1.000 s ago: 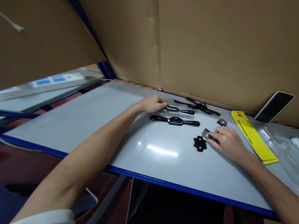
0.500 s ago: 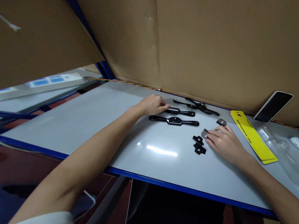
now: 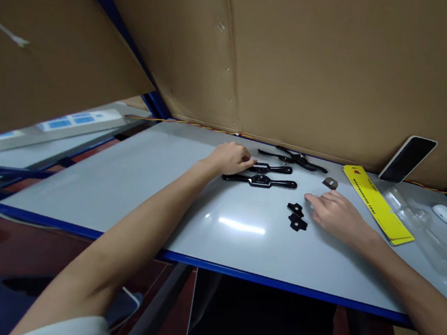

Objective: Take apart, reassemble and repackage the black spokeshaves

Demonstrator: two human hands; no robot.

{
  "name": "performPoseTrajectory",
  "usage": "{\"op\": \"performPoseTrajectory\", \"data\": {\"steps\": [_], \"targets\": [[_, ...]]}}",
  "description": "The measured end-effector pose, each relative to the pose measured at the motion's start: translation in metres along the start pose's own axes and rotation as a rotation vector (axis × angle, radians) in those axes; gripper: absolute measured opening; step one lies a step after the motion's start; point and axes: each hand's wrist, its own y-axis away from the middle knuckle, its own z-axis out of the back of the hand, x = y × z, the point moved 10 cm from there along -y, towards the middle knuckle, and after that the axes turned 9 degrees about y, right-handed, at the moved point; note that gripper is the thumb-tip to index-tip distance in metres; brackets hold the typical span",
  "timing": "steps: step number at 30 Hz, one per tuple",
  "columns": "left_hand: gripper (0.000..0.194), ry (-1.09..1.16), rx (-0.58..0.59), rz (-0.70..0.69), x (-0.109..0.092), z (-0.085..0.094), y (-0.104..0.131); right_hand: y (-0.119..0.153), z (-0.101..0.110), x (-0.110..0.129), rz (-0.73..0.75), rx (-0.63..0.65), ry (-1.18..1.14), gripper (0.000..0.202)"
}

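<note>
My left hand (image 3: 231,159) is closed around the left handle of a black spokeshave body (image 3: 275,168) resting on the table, its slot showing beside my fingertips. Just in front of it lies a second black spokeshave (image 3: 261,180), with the cap in place. My right hand (image 3: 335,214) hovers low over the table with curled fingers, closed on a grey spokeshave blade that the fingers hide. Behind that hand sits another grey blade (image 3: 330,183) with a slot. Two black cap plates (image 3: 296,221), each with a hole, lie to its left.
More black spokeshaves (image 3: 300,159) lie crossed at the back. To the right are a yellow packaging card (image 3: 377,205), a clear plastic shell (image 3: 434,245), a white case (image 3: 445,214) and a phone (image 3: 408,159) leaning on the cardboard wall (image 3: 318,65).
The grey blade under my right fingertips has left its place on the table, and the fingers have curled in. My left hand has barely shifted on the spokeshave handle.
</note>
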Motion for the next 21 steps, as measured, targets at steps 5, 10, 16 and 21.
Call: {"op": "performPoseTrajectory", "data": {"steps": [5, 10, 16, 21], "targets": [[0.043, 0.004, -0.020, 0.011, 0.000, 0.001, 0.001, 0.000, 0.001, -0.013, -0.040, -0.118, -0.088, 0.036], [0.048, 0.088, -0.138, -0.042, -0.008, 0.009, 0.003, 0.010, 0.003, -0.058, -0.282, -0.298, -0.279, 0.041], [0.064, 0.204, -0.144, -0.230, -0.031, -0.003, 0.002, 0.035, -0.011, -0.118, -0.606, -0.409, -0.383, 0.035], [0.064, 0.166, -0.004, -0.242, -0.040, -0.019, -0.004, 0.041, -0.025, -0.132, -0.666, -0.404, -0.414, 0.031]]}}
